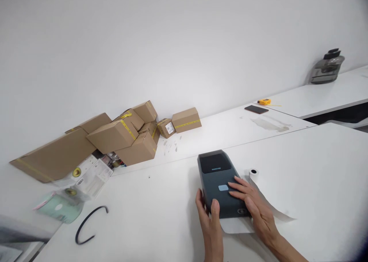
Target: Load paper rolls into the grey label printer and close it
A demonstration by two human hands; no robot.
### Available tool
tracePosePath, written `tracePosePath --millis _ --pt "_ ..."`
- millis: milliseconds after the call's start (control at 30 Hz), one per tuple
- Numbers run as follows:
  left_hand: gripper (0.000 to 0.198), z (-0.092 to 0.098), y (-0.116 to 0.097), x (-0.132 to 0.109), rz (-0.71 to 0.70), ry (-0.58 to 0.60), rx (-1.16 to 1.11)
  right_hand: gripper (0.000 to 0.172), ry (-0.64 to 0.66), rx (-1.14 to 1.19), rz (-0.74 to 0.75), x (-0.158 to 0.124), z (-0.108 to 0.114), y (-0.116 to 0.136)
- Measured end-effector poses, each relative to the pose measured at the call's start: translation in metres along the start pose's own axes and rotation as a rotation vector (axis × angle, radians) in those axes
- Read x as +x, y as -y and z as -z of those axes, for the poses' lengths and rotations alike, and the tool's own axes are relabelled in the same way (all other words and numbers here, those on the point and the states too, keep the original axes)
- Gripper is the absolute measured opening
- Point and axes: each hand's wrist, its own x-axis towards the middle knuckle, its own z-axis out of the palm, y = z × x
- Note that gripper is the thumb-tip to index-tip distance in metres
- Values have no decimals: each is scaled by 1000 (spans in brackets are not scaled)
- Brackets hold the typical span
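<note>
A dark blue-grey device that looks like a label printer stands at a slight tilt on the white table. It has a black glossy panel at its far end and a light blue button on top. My left hand grips its lower left side, thumb on the near edge. Across the top right lies my right hand, fingers stretched out, their tips close to the button. A piece of white paper shows under the near end. Just right of it, a small white paper roll trails an unrolled strip.
Several cardboard boxes are piled at the back left. Plastic-wrapped packages, a green pouch and a curved black band lie left. A phone, a yellow tape measure and a grey jug are back right.
</note>
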Motion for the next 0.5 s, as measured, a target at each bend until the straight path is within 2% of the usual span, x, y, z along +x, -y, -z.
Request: tracePosePath --millis 133,167,233,300,367,500 --pt "75 1 35 -41 -37 -286 68 36 39 0 -18 4 4 6" --pt "72 -1 45 -50 -13 -284 67 36 44 4 -26 4 5 7" --pt "68 -8 56 -61 119 -123 8 36 42 14 -30 5 6 9" --pt "72 -17 54 -61 253 -8 -55 37 37 17 -30 6 6 10" --pt "75 -25 44 -56 308 16 -133 36 40 16 -30 6 6 11" --pt "74 -31 31 -46 292 -7 -223 35 42 8 -22 5 6 11"
